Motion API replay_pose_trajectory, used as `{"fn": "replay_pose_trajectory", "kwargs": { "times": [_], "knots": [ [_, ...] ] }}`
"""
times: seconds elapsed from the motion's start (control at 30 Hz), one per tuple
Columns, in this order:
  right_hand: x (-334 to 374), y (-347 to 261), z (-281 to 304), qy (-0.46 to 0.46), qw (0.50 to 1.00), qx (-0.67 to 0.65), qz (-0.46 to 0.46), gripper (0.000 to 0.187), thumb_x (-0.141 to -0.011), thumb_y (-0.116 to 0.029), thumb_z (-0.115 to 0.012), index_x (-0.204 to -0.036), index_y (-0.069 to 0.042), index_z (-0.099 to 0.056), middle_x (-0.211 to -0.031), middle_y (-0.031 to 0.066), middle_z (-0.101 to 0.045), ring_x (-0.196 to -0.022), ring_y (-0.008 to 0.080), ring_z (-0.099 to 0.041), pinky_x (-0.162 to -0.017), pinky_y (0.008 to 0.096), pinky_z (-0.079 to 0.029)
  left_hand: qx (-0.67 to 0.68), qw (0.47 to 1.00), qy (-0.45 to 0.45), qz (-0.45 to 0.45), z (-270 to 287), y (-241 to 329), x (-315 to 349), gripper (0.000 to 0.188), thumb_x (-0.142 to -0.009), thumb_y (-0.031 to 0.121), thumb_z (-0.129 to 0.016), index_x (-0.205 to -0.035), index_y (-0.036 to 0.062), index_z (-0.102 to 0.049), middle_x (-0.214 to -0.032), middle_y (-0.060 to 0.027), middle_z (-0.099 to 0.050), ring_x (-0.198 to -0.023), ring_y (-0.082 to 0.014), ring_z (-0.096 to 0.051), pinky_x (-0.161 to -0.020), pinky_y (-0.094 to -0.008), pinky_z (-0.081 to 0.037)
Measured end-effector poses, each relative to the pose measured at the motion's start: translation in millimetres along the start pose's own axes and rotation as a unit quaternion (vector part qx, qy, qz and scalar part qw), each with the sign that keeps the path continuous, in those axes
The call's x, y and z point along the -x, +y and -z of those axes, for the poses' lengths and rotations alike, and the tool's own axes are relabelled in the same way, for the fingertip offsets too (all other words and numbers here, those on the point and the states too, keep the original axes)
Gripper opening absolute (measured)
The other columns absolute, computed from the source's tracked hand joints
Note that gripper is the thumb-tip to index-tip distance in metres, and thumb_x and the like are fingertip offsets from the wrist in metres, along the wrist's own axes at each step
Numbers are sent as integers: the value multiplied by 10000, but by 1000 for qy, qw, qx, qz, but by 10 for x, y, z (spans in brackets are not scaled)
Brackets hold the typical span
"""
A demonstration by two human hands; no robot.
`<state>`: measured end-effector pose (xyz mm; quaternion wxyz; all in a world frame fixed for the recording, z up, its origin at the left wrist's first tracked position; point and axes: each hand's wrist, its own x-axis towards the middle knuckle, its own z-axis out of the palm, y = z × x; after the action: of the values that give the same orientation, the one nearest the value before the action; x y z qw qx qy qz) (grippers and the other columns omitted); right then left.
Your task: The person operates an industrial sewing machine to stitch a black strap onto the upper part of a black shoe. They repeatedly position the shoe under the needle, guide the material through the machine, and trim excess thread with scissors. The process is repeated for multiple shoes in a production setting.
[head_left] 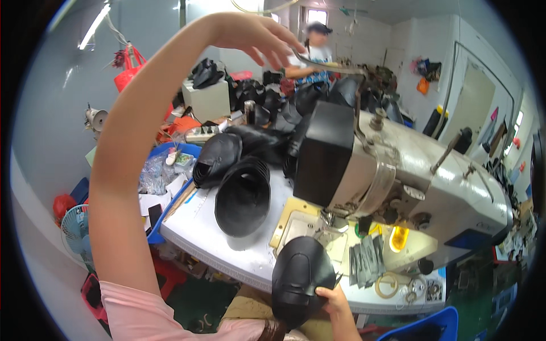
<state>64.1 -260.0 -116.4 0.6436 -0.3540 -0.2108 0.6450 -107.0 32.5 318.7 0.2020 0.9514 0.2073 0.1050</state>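
One smooth, black, oval leather-like piece (300,275), ridged across, is gripped by the right hand (335,300); the left hand (256,38) spreads loosely.

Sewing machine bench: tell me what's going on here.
A person's right hand holds a black molded piece in front of the sewing machine. The left hand is raised, its fingers at the end of a curved metal rod; contact is unclear. A nested stack of black pieces sits on the white table. Another person is in the background.
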Motion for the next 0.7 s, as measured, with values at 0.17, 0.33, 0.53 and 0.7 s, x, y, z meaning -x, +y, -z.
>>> {"fn": "replay_pose_trajectory", "kwargs": {
  "times": [0.17,0.33,0.53,0.7],
  "knots": [
    [-33,-70,-31,5,1000,-3,28,625,-562,-13,-689,-1125,3,-417,-1000,102,-537,-915,210,-535,-821,344,-429,-47,992,-67,93,-271,-352,239,288,-768,241,-559,-973,41,-593,-818,-56,-613,-782,-135,-591,-728,-256,-441],
    [12,-98,-3,11,1000,-3,21,598,-568,-33,-687,-1111,11,-442,-1009,97,-542,-910,198,-538,-807,325,-435,-196,944,-257,70,-1644,-521,481,372,-717,290,-629,-1006,62,-579,-893,-114,-614,-807,-233,-591,-713,-313,-461],
    [-58,-166,-132,12,1000,4,2,630,-566,-48,-689,-1133,21,-426,-1010,111,-545,-918,208,-543,-810,331,-441,-7,961,-203,-186,-2842,-541,897,353,-714,180,-608,-1045,71,-557,-971,-124,-581,-930,-286,-527,-826,-371,-398],
    [-112,-200,-164,-1,1000,-1,0,659,-553,-89,-692,-1142,12,-414,-1022,114,-542,-913,217,-548,-799,332,-455,189,942,-14,-276,-3482,-345,950,182,-719,83,-597,-895,39,-578,-844,-87,-581,-795,-243,-542,-722,-344,-415]
  ]
}}
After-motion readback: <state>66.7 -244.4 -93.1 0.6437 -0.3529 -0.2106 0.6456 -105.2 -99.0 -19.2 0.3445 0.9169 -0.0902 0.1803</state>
